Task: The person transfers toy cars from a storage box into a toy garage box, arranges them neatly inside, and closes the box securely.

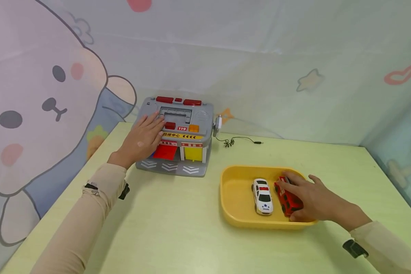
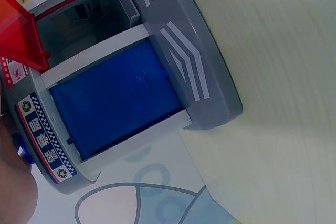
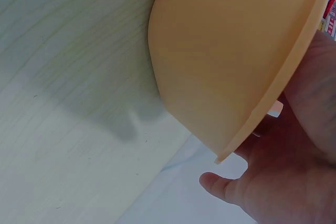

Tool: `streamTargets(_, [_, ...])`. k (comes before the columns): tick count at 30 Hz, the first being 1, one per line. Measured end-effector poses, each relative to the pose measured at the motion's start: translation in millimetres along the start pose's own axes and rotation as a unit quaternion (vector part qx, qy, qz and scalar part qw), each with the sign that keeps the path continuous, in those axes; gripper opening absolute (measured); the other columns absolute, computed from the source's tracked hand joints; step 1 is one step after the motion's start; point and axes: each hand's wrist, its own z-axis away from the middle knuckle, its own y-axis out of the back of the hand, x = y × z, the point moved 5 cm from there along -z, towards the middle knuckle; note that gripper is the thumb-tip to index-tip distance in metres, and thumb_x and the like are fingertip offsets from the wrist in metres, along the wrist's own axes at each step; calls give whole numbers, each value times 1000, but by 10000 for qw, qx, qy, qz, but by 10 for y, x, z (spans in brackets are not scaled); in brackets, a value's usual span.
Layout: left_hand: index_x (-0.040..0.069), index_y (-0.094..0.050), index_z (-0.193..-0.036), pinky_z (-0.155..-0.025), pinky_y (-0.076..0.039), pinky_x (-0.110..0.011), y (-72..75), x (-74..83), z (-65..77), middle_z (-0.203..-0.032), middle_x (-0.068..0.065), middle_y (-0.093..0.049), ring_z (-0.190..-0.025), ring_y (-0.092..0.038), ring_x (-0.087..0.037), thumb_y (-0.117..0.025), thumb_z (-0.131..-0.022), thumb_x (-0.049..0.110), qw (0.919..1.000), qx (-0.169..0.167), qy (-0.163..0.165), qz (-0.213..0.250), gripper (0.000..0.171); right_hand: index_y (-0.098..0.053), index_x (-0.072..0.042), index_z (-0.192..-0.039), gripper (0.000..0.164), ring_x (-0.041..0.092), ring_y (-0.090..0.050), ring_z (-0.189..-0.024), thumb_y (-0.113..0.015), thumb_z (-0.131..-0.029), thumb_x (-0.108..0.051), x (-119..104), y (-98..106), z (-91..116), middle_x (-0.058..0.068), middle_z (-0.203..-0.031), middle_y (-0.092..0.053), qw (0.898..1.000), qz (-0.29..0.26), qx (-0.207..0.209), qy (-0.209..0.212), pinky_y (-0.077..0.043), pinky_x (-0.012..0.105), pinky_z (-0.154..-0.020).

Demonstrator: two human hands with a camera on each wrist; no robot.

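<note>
A grey toy fire-and-police station [image 1: 179, 131] stands at the back left of the table. My left hand [image 1: 140, 139] rests on the left of its roof, fingers extended beside a dark red button [image 1: 170, 125]. The red door [image 1: 165, 152] is swung up; the yellow door [image 1: 193, 153] and blue door [image 2: 115, 100] are down. Within a yellow basin [image 1: 238, 220], a white toy police car [image 1: 262, 197] lies beside a red toy car [image 1: 287, 199]. My right hand [image 1: 313, 198] reaches over the basin's right rim and grips the red car, with thumb and fingers around it.
A thin black cable [image 1: 238, 140] with a plug lies right of the station, below a grey-white piece [image 1: 217, 125] on its side. A printed cloth [image 1: 253, 72] hangs behind the table [image 1: 164, 220].
</note>
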Motion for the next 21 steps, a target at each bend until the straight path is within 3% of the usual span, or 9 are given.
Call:
streamTargets(13, [-1, -42, -150, -128, -10, -47, 2, 8, 13, -158, -18, -39, -154, -22, -33, -42, -105, 27, 9999, 108, -51, 87, 53, -57, -14, -141, 90, 35, -59, -118, -92, -64, -45, -38, -19, -25, 19, -145, -48, 9992, 245, 293, 144, -39, 72, -99])
streamTargets(21, [-1, -41, -150, -128, -10, -48, -9, -5, 13, -158, -18, -39, -154, -22, -34, -41, -105, 27, 9998, 155, -47, 81, 53, -65, -15, -129, 79, 34, -57, -115, -93, -62, -47, -78, 9, -44, 19, -135, -53, 9971, 487, 508, 299, -42, 67, -93])
